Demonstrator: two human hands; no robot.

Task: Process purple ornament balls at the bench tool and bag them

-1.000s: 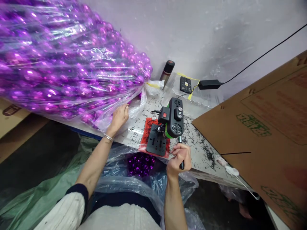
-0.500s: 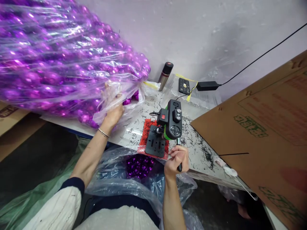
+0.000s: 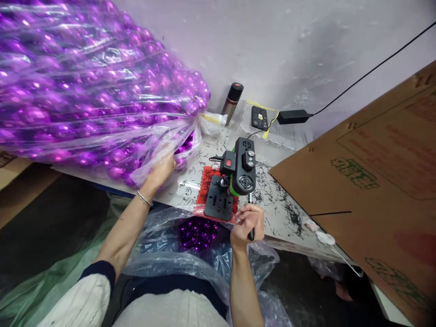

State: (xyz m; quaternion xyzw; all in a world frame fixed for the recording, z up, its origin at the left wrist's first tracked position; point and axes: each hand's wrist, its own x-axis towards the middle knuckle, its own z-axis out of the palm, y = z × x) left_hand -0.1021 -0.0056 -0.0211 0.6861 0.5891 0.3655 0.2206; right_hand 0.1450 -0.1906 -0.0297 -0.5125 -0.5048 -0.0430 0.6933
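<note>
My left hand (image 3: 162, 171) reaches into the mouth of a big clear plastic bag (image 3: 85, 86) full of shiny purple balls. Cloudy plastic and the balls cover its fingers, so whether they grip a ball cannot be seen. My right hand (image 3: 249, 223) is closed around the black-tipped lever (image 3: 251, 234) of a small black and green bench machine (image 3: 245, 168). The machine's flat slotted base plate (image 3: 218, 204) rests on a red mat (image 3: 203, 188) near the table's front edge. Below that edge, purple balls (image 3: 197, 234) lie in an open clear bag (image 3: 163, 268) at my lap.
Black shreds litter the white table (image 3: 194, 177). Behind the machine are a dark flask (image 3: 232, 104), a black phone-like slab (image 3: 259, 117) and a power adapter (image 3: 293, 116) with its cable running up right. A large cardboard box (image 3: 368, 181) stands at the right.
My left hand has sunk a little deeper into the bag mouth, and its fingers show less. My right hand stays on the lever. The whole view has shifted slightly.
</note>
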